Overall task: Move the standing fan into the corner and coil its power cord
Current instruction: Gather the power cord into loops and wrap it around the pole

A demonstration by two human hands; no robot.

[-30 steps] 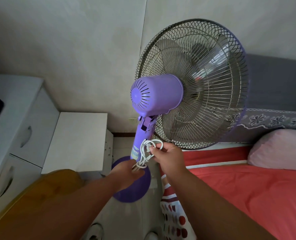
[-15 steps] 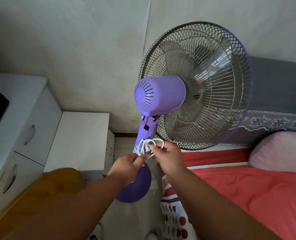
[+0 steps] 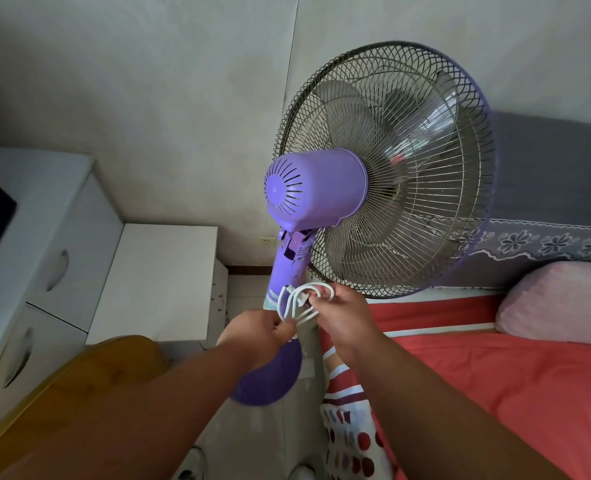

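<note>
A purple standing fan (image 3: 316, 188) with a wire cage stands in the room's corner, between a white nightstand and the bed. Its round purple base (image 3: 269, 382) rests on the floor below my arms. The white power cord (image 3: 295, 301) is gathered in small loops right in front of the fan's pole. My left hand (image 3: 256, 336) pinches the lower end of the loops. My right hand (image 3: 344, 318) grips the loops from the right, with the top loop showing above its fingers.
A white nightstand (image 3: 159, 282) and a taller white cabinet (image 3: 44, 244) stand at the left. A wooden chair back (image 3: 89, 375) is at the lower left. The bed with a red sheet (image 3: 512, 382) and pink pillow (image 3: 560, 301) fills the right.
My left hand has risen from near the base up to the cord bundle and closed on its lower end. My right hand keeps holding the loops in place.
</note>
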